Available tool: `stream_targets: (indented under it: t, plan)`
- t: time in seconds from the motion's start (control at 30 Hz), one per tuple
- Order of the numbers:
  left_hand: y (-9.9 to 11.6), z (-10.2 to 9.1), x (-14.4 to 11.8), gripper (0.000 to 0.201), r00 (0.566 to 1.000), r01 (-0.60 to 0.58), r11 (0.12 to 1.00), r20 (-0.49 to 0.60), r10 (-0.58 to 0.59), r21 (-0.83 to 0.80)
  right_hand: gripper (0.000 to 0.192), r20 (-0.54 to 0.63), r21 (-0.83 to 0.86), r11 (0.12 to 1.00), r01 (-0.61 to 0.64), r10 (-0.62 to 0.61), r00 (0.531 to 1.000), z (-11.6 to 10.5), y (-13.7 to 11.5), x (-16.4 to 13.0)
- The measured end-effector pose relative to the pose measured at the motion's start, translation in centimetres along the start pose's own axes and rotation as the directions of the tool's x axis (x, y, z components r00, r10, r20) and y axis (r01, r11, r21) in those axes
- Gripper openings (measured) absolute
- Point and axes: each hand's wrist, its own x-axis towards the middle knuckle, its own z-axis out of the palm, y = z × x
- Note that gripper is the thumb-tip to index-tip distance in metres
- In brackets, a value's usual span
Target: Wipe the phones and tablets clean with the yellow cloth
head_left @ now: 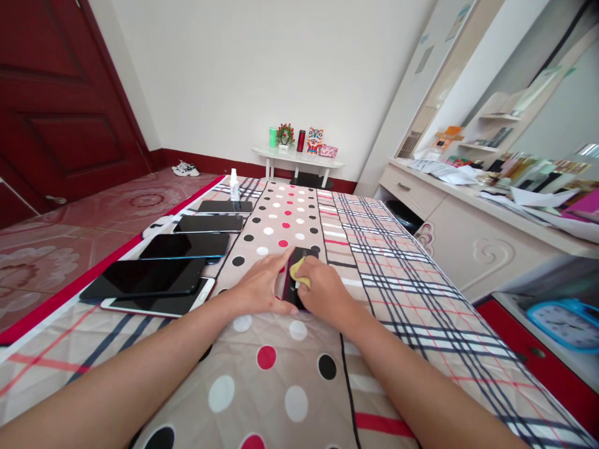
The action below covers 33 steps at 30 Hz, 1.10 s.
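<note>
A dark phone (305,257) lies on the patterned bedspread (384,262) in front of me. My left hand (260,284) rests flat beside and on its left edge, steadying it. My right hand (324,288) presses a small yellow cloth (297,270) onto the phone's screen. Much of the phone is hidden under both hands.
Several dark phones and tablets (154,277) lie in a row along the bed's left side, with a small white spray bottle (234,185) at the far end. A cluttered dresser (472,206) stands right. A low white table (299,159) and red door (60,100) lie beyond.
</note>
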Motion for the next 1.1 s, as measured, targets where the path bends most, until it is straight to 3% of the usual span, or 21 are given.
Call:
stream_targets:
  t: [0.07, 0.13, 0.2, 0.3, 0.37, 0.43, 0.57, 0.73, 0.87, 0.93, 1.0, 1.1]
  plan:
    - [0.0, 0.1, 0.1, 0.129, 1.0, -0.002, 1.0, -0.008, 0.002, 0.019, 0.018, 0.038, 0.099, 0.989, 0.113, -0.118, 0.992, 0.3, -0.9, -0.2]
    - [0.1, 0.1, 0.1, 0.132, 1.0, 0.011, 1.0, -0.003, -0.011, 0.025, 0.019, 0.024, 0.125, 0.981, 0.147, -0.151, 0.988, 0.6, -0.2, 0.1]
    - [0.2, 0.0, 0.0, 0.133, 1.0, 0.026, 1.0, 0.003, -0.026, 0.018, 0.023, -0.042, 0.083, 0.994, 0.077, -0.074, 0.996, 0.7, 1.8, 1.0]
    - [0.3, -0.1, 0.0, 0.133, 1.0, 0.024, 1.0, 0.007, -0.024, -0.01, 0.028, -0.146, 0.002, 0.991, -0.13, 0.129, 0.981, 0.7, 5.0, 2.9]
    - [0.3, -0.2, 0.0, 0.135, 1.0, 0.026, 0.999, 0.006, -0.026, -0.024, 0.029, -0.174, -0.043, 0.975, -0.218, 0.208, 0.963, 0.7, 6.1, 4.1]
    - [0.4, -0.3, 0.0, 0.136, 1.0, 0.023, 0.999, 0.01, -0.023, -0.03, 0.031, -0.177, -0.065, 0.972, -0.226, 0.212, 0.961, 0.9, 5.9, 5.1]
    - [0.3, -0.2, 0.0, 0.139, 1.0, -0.006, 1.0, 0.017, 0.007, -0.031, 0.031, -0.123, 0.003, 0.997, -0.081, 0.081, 0.989, 1.4, 3.4, 5.1]
    - [0.0, 0.1, 0.1, 0.145, 1.0, 0.008, 1.0, 0.014, -0.008, -0.023, 0.019, 0.005, 0.235, 0.97, 0.053, -0.056, 0.998, 1.2, 0.1, 2.4]
    - [-0.1, 0.1, 0.1, 0.141, 1.0, 0.004, 1.0, 0.03, -0.004, -0.011, 0.014, 0.223, 0.419, 0.899, 0.128, -0.239, 0.945, -0.3, -0.3, 1.0]
    - [-0.2, 0.0, 0.1, 0.139, 1.0, 0.001, 1.0, 0.032, -0.002, 0.01, 0.016, 0.184, 0.333, 0.934, 0.127, -0.197, 0.963, -1.1, 0.5, 1.0]
    - [-0.2, 0.0, 0.0, 0.138, 1.0, 0.0, 1.0, 0.029, 0.0, 0.024, 0.017, 0.077, 0.162, 0.985, 0.056, -0.069, 0.995, -1.5, 1.4, 1.3]
    - [-0.2, 0.0, 0.0, 0.137, 1.0, 0.006, 1.0, 0.027, -0.006, 0.022, 0.016, -0.008, 0.011, 0.998, -0.057, 0.057, 0.998, -1.3, 1.5, 1.4]
